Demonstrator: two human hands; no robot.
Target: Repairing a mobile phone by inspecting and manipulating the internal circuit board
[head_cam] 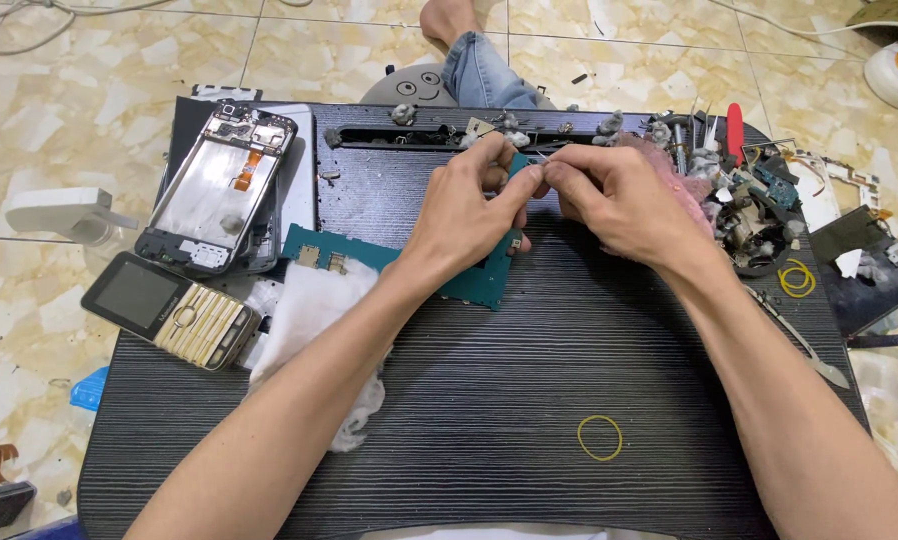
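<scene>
2 hands (544,195) meet, fingers (529,180) pinching circuit board (469,285).

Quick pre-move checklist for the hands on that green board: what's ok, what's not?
1. Left hand on the green circuit board: ok, it grips the board's far end.
2. Right hand pinch: cannot tell, fingertips meet the left hand's at the board's top edge, and any part between them is too small to see.
3. Board support: ok, its near end rests on the black tray table.
4. Tweezers in reach: ok, they lie by the right forearm.
5. White wadding off the board: not ok, it touches the board's left end.
6. Loose yellow rubber band: ok, away from both hands.
</scene>
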